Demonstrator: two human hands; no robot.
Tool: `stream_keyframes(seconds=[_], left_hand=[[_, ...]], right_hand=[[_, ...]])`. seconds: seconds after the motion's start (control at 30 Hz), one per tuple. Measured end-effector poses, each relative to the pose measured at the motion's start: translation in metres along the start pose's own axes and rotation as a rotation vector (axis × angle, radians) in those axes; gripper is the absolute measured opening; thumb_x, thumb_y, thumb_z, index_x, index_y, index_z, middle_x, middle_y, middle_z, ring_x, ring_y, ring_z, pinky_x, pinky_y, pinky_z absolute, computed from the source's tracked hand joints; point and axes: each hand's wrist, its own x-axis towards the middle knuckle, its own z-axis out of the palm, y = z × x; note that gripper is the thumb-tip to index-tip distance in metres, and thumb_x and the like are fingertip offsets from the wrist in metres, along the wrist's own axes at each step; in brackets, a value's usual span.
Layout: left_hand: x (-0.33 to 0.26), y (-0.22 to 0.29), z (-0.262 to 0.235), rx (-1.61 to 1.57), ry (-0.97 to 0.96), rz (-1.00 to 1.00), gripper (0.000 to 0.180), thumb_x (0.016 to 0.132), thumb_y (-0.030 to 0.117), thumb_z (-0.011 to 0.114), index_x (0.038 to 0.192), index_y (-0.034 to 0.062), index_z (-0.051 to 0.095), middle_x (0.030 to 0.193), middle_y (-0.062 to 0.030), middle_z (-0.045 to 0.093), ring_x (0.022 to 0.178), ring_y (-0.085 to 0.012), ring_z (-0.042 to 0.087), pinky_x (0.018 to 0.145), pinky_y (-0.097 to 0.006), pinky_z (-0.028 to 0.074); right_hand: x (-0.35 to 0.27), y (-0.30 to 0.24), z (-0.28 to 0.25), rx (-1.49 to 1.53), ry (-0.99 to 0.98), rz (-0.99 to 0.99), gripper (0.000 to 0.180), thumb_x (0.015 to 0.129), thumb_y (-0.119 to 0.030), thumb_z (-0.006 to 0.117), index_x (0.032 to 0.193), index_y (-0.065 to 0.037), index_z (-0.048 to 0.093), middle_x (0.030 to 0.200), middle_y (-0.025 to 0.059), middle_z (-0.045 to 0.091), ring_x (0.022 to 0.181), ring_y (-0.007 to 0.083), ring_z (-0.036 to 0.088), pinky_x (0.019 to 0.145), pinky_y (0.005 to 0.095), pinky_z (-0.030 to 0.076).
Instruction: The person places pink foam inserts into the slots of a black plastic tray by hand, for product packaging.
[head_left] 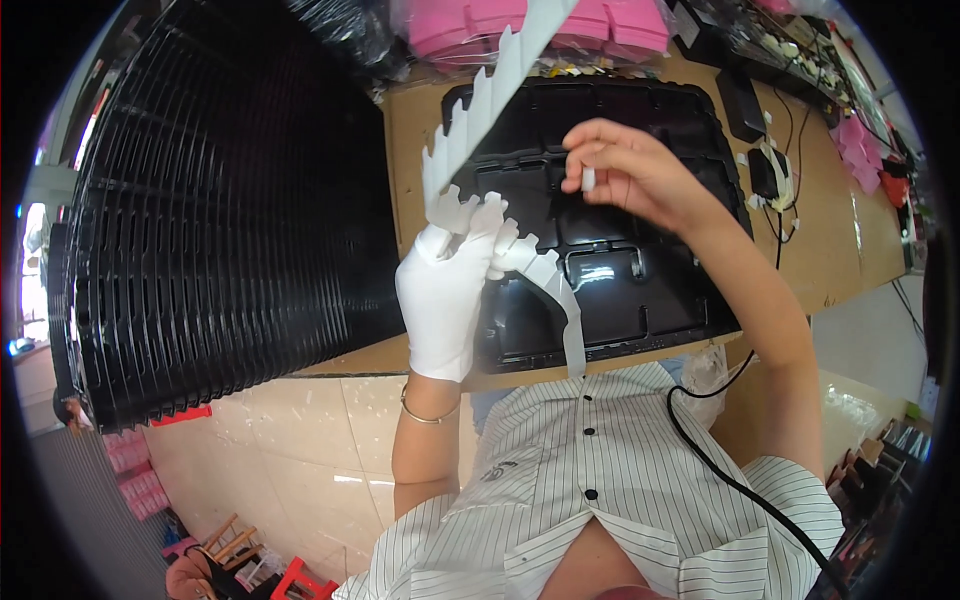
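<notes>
White-gloved left fingers [480,242] pinch a notched pale strip [487,108].

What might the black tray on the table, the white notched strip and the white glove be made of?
Black tray: glossy, probably moulded plastic, given bright reflections and shaped recesses. Notched strip: smooth, perhaps thin plastic or coated paper; it bends, but either fits. White glove: matt, likely stretchy fabric, fitting snugly.
</notes>
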Motion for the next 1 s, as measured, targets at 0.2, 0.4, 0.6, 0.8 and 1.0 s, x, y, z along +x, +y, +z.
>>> stream_keyframes(seconds=[0.2,0.4,0.6,0.8,1.0], left_hand=[[0.000,0.006,0.027,0.012,-0.070,-0.023,0.024,0.090,0.017,0.069,0.103,-0.0033,0.068,0.086,-0.0083,0.069,0.073,-0.0091,0.062,0.057,-0.020,0.044],[-0.006,0.007,0.039,0.080,-0.070,0.000,0.022,0.091,0.016,0.067,0.103,-0.0028,0.068,0.086,-0.0074,0.068,0.074,-0.0105,0.063,0.058,-0.021,0.044],[0.001,-0.003,0.030,0.064,0.017,0.032,0.030,0.091,0.017,0.067,0.108,-0.0080,0.061,0.093,-0.0110,0.068,0.077,-0.0129,0.065,0.064,-0.022,0.048],[-0.002,-0.004,0.034,0.107,-0.025,0.008,0.021,0.088,0.013,0.069,0.103,-0.0026,0.068,0.087,-0.0069,0.068,0.075,-0.0094,0.063,0.062,-0.020,0.047],[-0.004,-0.006,0.036,0.136,0.020,0.027,0.025,0.090,0.020,0.069,0.099,-0.0028,0.069,0.082,-0.0065,0.068,0.070,-0.0075,0.060,0.058,-0.019,0.042]], right_hand=[[-0.051,0.026,0.026,0.117,-0.004,0.078,0.018,0.086,-0.015,0.069,0.094,0.001,0.066,0.082,0.0040,0.063,0.060,0.0039,0.045,0.053,0.0193,0.034],[-0.076,0.023,0.042,-0.596,0.157,-0.282,0.008,0.082,-0.002,0.070,0.087,-0.003,0.064,0.082,0.0018,0.060,0.068,0.0093,0.049,0.058,0.0225,0.039],[-0.072,-0.028,-0.017,-1.059,0.242,-0.629,0.012,0.084,-0.016,0.069,0.084,-0.004,0.068,0.084,0.0035,0.057,0.080,0.0141,0.056,0.071,0.0276,0.045],[-0.022,-0.055,-0.170,-1.346,0.601,-0.232,0.016,0.080,-0.019,0.072,0.081,-0.004,0.069,0.082,0.0047,0.052,0.074,0.0158,0.052,0.068,0.0282,0.043],[-0.016,-0.046,-0.175,-1.568,0.666,-0.337,0.016,0.078,-0.019,0.074,0.080,-0.004,0.068,0.083,0.0090,0.052,0.076,0.0207,0.055,0.069,0.0306,0.044]])
